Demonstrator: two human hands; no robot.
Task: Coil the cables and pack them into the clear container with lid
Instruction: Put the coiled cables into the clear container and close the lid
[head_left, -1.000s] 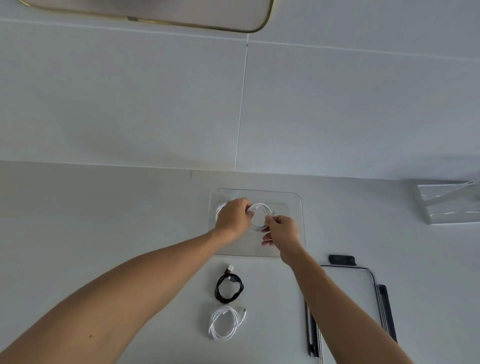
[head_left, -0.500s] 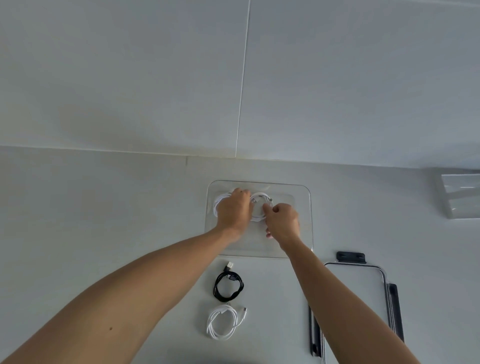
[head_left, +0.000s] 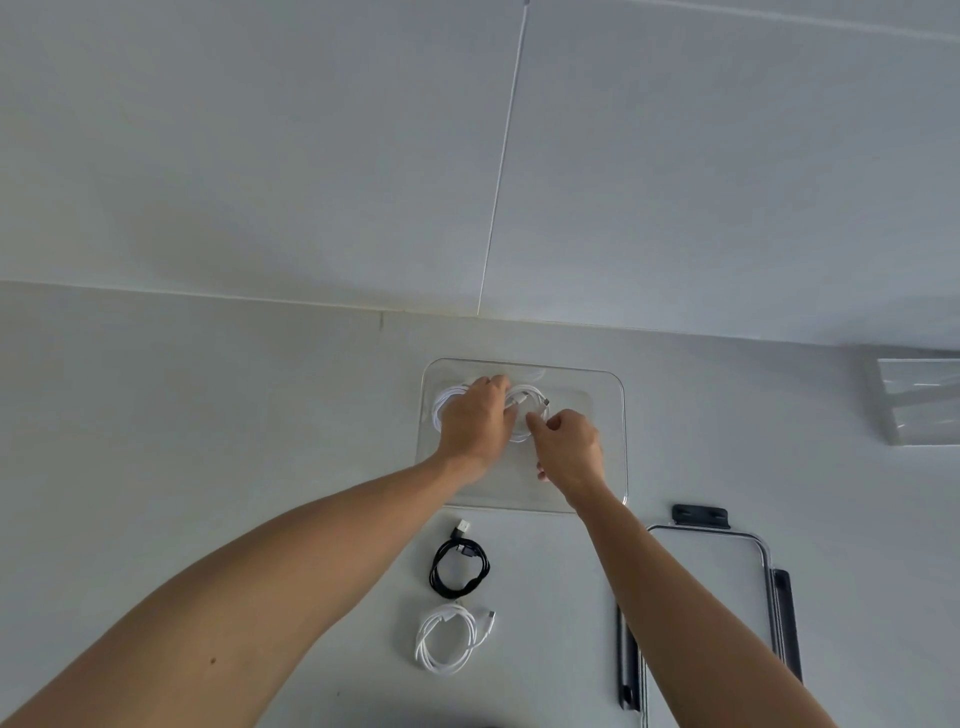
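Two hands inside the clear container (head_left: 613, 415): left hand (head_left: 475, 423) pressing down on white cable coils (head_left: 524, 410), right hand (head_left: 569, 452) apparently pinching the coil's right edge, black coiled cable (head_left: 460, 569) and white coiled cable (head_left: 449, 636) nearer the body, lid (head_left: 711, 597) right.

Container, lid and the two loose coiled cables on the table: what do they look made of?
Container: clear, glossy, probably hard plastic; the table shows through its walls.
Lid: clear panel with a pale rim and dark clips, likely plastic too.
Black cable: rubbery dark jacket, metal-looking USB plug.
White cable: smooth white jacket, likely soft plastic, slight sheen.
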